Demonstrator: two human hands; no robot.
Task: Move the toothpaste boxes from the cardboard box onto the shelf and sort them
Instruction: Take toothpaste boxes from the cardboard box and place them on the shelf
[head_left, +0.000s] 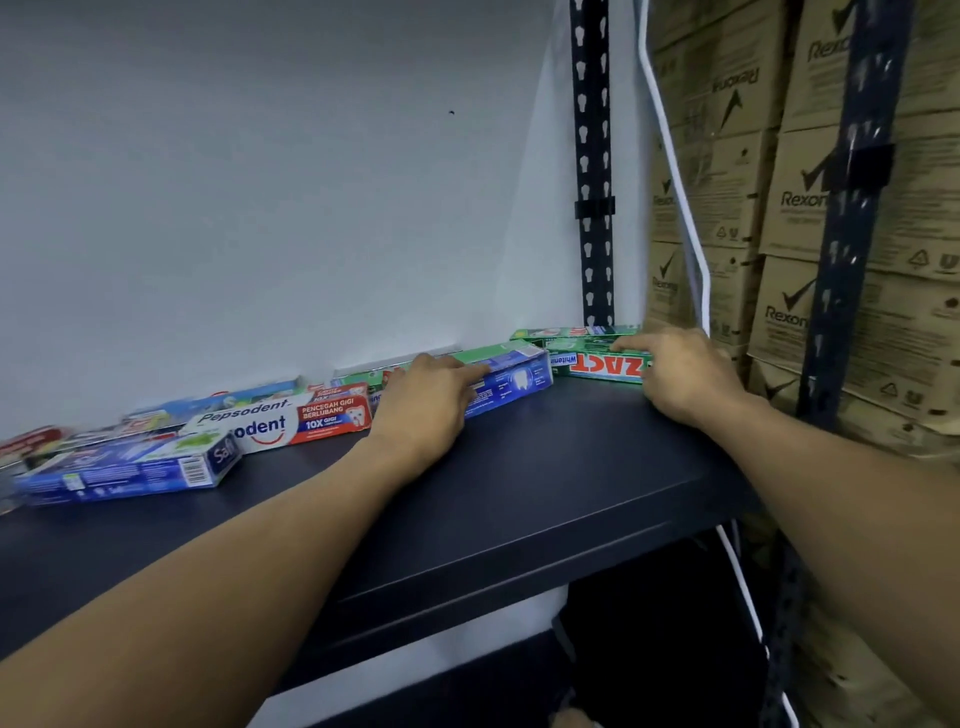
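Note:
Several toothpaste boxes lie in a loose row along the back of the dark shelf (519, 467). My left hand (426, 400) lies on a blue and green box (514, 382), fingers stretched over its top. My right hand (680, 376) grips the right end of a green Zact box (602, 366) at the shelf's far right corner; another green box (566, 332) lies behind it. Further left lie a white and red Pepsodent box (280, 423) and a blue box (124, 470). The cardboard box they came from is not in view.
A perforated black upright (592, 171) stands at the shelf's back right corner, with a white cable (675, 171) hanging beside it. Stacked brown Rexona cartons (883, 218) fill the neighbouring rack on the right. A grey wall (260, 182) backs the shelf.

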